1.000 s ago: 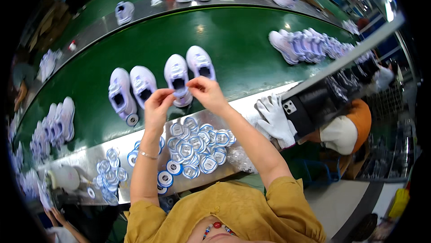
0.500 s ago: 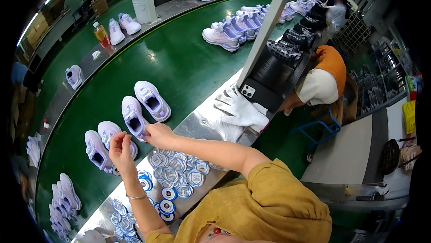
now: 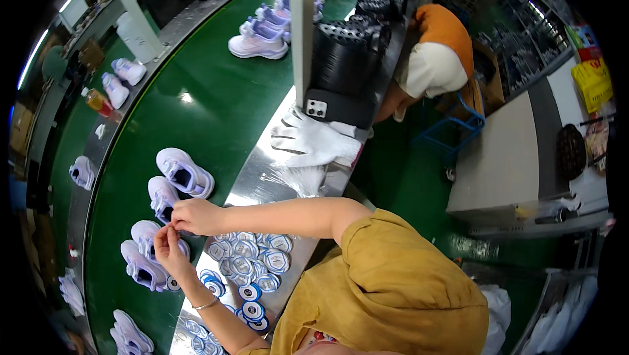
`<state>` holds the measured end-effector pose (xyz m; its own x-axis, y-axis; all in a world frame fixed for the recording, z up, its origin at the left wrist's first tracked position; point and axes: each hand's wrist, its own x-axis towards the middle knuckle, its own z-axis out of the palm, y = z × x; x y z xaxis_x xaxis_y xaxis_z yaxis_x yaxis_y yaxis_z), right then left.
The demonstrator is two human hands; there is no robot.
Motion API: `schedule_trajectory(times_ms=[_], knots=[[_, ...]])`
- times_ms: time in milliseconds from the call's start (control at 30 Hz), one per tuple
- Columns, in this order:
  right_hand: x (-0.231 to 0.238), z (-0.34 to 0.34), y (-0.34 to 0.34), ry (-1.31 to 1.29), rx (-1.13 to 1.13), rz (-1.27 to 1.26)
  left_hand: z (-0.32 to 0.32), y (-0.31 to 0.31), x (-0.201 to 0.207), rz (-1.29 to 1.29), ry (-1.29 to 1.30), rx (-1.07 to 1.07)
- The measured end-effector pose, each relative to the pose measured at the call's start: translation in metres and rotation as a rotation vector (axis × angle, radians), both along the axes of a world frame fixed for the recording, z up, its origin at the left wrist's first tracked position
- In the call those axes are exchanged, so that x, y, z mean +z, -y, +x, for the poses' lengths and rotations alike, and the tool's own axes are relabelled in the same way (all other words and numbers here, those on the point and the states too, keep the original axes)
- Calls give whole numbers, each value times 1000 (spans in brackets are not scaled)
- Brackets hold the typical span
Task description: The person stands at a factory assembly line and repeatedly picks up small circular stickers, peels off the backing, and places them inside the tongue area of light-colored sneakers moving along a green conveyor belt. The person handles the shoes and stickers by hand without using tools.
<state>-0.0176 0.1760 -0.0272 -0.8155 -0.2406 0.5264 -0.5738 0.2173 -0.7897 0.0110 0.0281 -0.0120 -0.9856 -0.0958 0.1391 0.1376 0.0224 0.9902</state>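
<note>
My right hand (image 3: 198, 216) reaches across to the left, its fingers pinched together over the heel of a white and lilac sneaker (image 3: 162, 192). Close below it, my left hand (image 3: 171, 254) is pinched too, and the fingertips of both hands meet. Whatever lies between them is too small to make out. Beyond the right hand stands the matching sneaker (image 3: 185, 173). Past the left hand is another pair, a farther sneaker (image 3: 143, 232) and a nearer sneaker (image 3: 141, 268), partly covered by my hand. Round blue-edged tags (image 3: 244, 266) lie piled beneath my right forearm.
White knit gloves (image 3: 313, 140) rest on the metal ledge beside a bundle of clear thin strands (image 3: 298, 178) and a dark phone (image 3: 317, 108). A pale post (image 3: 301, 34) rises by the green belt (image 3: 196, 102). More sneakers (image 3: 258, 41) stand farther along; a co-worker (image 3: 438, 53) bends at right.
The view has turned, so the scene has shifted left. My right hand has moved from the sneaker's heel toward my left hand, and their fingertips now meet.
</note>
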Motion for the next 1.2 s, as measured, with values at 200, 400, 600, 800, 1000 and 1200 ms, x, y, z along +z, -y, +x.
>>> schedule_trajectory(times_ms=[200,400,600,800,1000,1200], knots=[[-2,-10,14,155,74,-386,2,15,-1,32,22,31],[1,-14,17,280,160,-509,3,28,-7,102,62,-8],[-1,-22,19,371,267,-508,1,33,-4,93,97,-36],[8,-23,11,341,236,-465,-1,18,9,57,86,-51],[10,-22,15,264,126,-398,-2,21,10,44,102,-34],[13,-20,16,249,144,-288,1,24,10,29,90,-40]])
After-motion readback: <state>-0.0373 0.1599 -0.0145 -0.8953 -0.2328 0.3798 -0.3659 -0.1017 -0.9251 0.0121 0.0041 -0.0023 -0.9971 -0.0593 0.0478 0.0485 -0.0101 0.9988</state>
